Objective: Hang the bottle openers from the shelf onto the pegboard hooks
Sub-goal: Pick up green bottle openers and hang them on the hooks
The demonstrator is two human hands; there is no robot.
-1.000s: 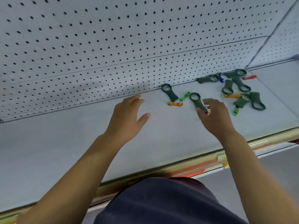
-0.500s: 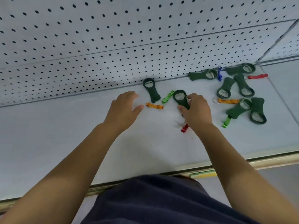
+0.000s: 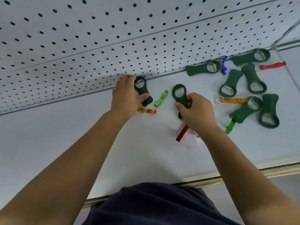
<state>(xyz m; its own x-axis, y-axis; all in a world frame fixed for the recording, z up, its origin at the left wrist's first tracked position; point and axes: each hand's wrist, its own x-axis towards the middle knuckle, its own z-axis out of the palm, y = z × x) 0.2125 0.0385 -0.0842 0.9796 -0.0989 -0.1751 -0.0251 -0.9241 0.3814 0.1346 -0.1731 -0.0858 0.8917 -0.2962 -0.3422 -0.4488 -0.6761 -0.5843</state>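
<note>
Left hand [image 3: 125, 98] grip closed on back green opener [image 3: 140, 85] (by pegboard [image 3: 81, 46]), right hand [image 3: 197, 111] grip clasping nearer green opener [image 3: 179, 94]

a dark navy garment [image 3: 154, 207] fills the frame's near edge, well below the fingers [image 3: 194, 97]. grey floor [image 3: 290, 185] shows beside it.

A person's left hand [image 3: 125, 98] gripped a green opener [image 3: 141, 91] lying against the foot of the pegboard [image 3: 97, 38], thumb across its handle. The right hand [image 3: 197, 111] held a second opener [image 3: 181, 100] by the handle, its ring end pointing toward the pegboard. Between the hands, on the shelf [image 3: 65, 135], lay a small orange opener [image 3: 146, 110] and a small green one [image 3: 161, 98]. A red one [image 3: 182, 133] lay beside the right wrist. More openers [image 3: 248, 75] lay scattered to the right, near the corner.
</note>
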